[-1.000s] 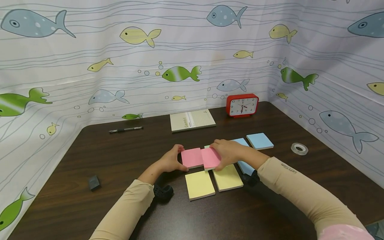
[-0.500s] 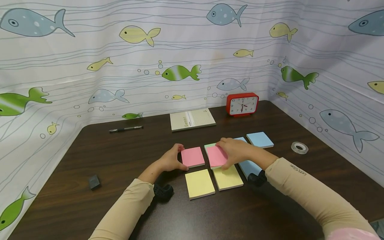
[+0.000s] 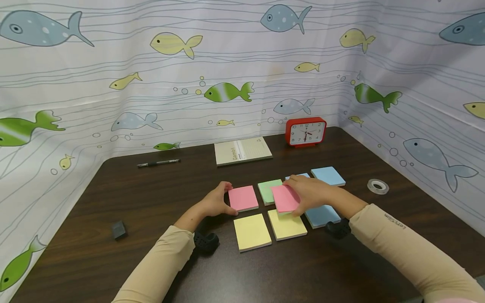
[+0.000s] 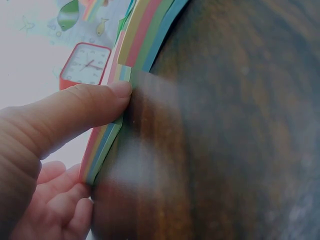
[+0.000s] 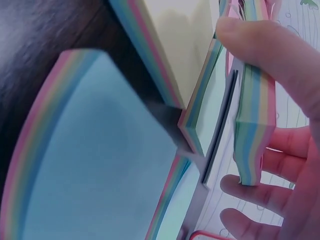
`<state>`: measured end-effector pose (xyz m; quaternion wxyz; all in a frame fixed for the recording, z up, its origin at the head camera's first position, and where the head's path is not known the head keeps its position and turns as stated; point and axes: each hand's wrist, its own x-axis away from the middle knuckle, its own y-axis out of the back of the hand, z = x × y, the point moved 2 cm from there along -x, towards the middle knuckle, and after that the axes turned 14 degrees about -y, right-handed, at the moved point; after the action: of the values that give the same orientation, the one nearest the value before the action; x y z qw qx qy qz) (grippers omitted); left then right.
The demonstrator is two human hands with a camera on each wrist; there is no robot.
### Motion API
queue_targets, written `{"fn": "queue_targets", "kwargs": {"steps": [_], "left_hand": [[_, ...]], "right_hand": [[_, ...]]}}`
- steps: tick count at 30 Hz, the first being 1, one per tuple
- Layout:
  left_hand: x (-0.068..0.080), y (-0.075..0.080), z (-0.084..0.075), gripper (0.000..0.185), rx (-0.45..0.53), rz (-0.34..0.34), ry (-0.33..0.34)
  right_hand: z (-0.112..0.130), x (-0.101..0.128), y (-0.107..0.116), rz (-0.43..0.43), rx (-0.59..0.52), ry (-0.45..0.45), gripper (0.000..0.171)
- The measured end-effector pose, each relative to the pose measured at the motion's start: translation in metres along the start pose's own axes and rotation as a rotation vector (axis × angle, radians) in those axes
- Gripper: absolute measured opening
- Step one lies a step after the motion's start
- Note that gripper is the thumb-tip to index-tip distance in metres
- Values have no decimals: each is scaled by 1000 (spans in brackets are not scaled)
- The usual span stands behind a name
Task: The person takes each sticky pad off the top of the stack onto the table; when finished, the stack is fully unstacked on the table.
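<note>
My left hand (image 3: pixel 215 203) holds a pink-topped sticky note pad (image 3: pixel 243 198) by its edges, thumb at the near side and fingers at the far side. In the left wrist view that pad's striped layers (image 4: pixel 102 145) show beside the thumb. Raised over the other pads is a second pink-topped sticky note pad (image 3: pixel 285 198), which my right hand (image 3: pixel 310 194) pinches between thumb and fingers. Its coloured edge (image 5: pixel 255 115) faces the right wrist camera. Partly under it in the head view lies a green-topped pad (image 3: pixel 267 191). Two yellow-topped pads (image 3: pixel 252 232) lie nearer me.
Several blue-topped pads (image 3: pixel 329 176) lie around my right hand, one partly hidden by it. Farther right is a tape roll (image 3: pixel 378 186). A red clock (image 3: pixel 305 131), a notebook (image 3: pixel 243 151) and a pen (image 3: pixel 158 163) line the back; a dark block (image 3: pixel 119 230) lies left.
My right hand has moved rightward with its pink-topped pad, away from the left one, uncovering much of the green-topped pad. My left hand has stayed in place.
</note>
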<state>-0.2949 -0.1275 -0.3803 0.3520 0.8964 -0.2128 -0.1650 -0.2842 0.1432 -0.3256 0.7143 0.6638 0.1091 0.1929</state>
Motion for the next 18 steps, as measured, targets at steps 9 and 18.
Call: {"fn": "queue_targets", "kwargs": {"steps": [9, 18], "left_hand": [[1, 0, -2, 84, -6, -2, 12], [1, 0, -3, 83, -6, -4, 5]], "right_hand": [[-15, 11, 0, -13, -19, -3, 85], [-32, 19, 0, -20, -62, -19, 84]]}}
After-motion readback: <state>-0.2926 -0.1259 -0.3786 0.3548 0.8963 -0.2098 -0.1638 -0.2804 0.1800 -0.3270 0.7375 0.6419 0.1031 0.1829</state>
